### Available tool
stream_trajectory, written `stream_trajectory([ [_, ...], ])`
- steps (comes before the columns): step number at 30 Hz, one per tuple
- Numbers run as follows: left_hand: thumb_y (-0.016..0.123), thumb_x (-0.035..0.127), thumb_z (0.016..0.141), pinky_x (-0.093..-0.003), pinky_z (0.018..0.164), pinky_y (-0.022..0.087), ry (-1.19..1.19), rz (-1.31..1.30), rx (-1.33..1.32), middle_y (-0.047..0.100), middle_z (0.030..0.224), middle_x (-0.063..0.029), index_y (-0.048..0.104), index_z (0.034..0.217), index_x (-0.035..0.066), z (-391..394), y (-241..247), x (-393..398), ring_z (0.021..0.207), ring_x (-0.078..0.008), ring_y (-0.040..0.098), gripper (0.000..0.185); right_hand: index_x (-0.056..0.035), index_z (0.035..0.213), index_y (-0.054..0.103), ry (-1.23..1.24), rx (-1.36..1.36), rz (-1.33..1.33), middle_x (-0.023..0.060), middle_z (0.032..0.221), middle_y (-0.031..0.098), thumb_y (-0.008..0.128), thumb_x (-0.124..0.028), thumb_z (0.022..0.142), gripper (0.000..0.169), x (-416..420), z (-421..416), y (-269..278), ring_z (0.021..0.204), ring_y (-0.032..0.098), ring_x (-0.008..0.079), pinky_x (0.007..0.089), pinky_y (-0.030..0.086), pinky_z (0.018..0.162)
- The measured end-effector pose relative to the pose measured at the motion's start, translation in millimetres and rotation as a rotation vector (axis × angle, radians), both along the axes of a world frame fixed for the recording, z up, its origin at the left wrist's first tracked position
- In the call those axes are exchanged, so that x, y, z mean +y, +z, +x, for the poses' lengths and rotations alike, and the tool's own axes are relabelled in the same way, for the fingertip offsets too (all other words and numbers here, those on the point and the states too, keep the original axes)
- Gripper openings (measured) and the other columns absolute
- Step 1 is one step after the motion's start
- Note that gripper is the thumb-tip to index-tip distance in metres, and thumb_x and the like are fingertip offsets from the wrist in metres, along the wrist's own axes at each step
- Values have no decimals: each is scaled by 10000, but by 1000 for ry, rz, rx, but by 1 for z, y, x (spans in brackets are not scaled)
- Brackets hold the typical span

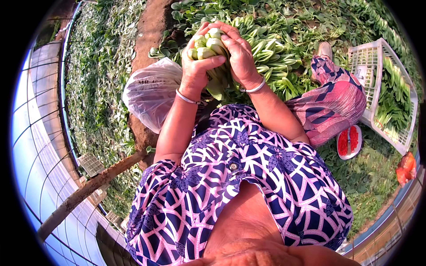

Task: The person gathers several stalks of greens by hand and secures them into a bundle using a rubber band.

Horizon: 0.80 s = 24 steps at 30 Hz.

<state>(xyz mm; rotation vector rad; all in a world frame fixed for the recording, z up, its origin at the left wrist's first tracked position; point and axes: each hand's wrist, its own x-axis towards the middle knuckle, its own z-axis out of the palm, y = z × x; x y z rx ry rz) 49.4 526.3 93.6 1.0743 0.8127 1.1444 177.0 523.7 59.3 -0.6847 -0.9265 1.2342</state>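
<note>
My left hand (196, 65) and my right hand (240, 55) are cupped around a bunch of pak choi (214, 43), gripping it from both sides. Its pale green stem ends face up towards me, and the leaves hang down between my wrists. Just beyond my right hand, many loose pak choi plants (274, 58) lie in a heap, stems mostly pointing my way. A translucent plastic bag (151, 93) bearing print bulges beside my left forearm, where my left knee would be; what it covers is hidden.
On the right, a white plastic crate (379, 79) tilts, with bundled greens (394, 99) inside. Near my right knee (336, 103) lies a white dish (348, 154) of small red items (342, 141). A rusty pole (93, 181) slants at left beside a bare soil strip (148, 36).
</note>
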Motion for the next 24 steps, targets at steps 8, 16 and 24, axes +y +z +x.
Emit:
stream_trajectory([
  [8,750,-99,657,-326,865,543,255,-79,-171,673,1046,-85,584,1179,-1,-3,-16,5,929,-194,664,557,63,1417,439,-24,-244,61,248,1422,460,631,-133,874,608,-1,1,-4,1353,431,332,368,326,1137],
  [16,734,-131,723,-303,778,558,477,-94,-165,682,975,-69,593,1119,10,-15,-50,23,840,-182,670,443,-18,1562,135,-84,-1058,122,243,1527,337,839,-212,589,1217,-22,-12,-16,1430,318,391,482,245,1168],
  [24,761,-118,702,-301,738,549,568,-287,-244,671,923,-59,576,1057,27,15,-65,21,793,-173,663,425,-55,1574,114,-266,-1278,36,209,1487,340,690,-190,718,1040,-21,-26,-53,1396,337,377,611,214,1126],
])
